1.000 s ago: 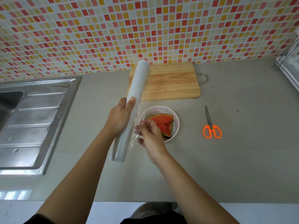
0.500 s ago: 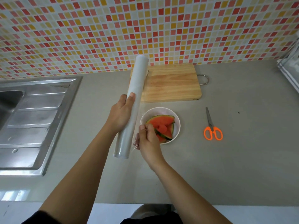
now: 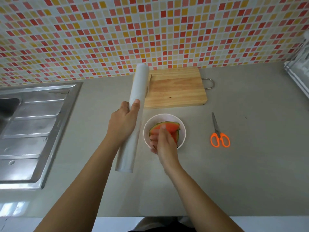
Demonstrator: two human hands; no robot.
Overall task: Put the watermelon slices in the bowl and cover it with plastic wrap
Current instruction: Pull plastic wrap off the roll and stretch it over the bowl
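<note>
A white bowl (image 3: 183,128) stands on the grey counter and holds red watermelon slices (image 3: 170,127) with green rind. My left hand (image 3: 122,124) grips a long roll of plastic wrap (image 3: 138,84) around its middle, tilted and raised just left of the bowl. My right hand (image 3: 163,143) is blurred over the bowl's left side. Its fingers are curled as if pinching the thin clear film pulled from the roll. The film itself is barely visible.
A wooden cutting board (image 3: 175,91) lies behind the bowl against the tiled wall. Orange-handled scissors (image 3: 219,136) lie to the right of the bowl. A steel sink and drainer (image 3: 33,128) fill the left side, and a rack (image 3: 299,72) stands at the far right.
My right hand has moved right from beside the roll to over the bowl. The roll has stayed in my left hand, nearly still.
</note>
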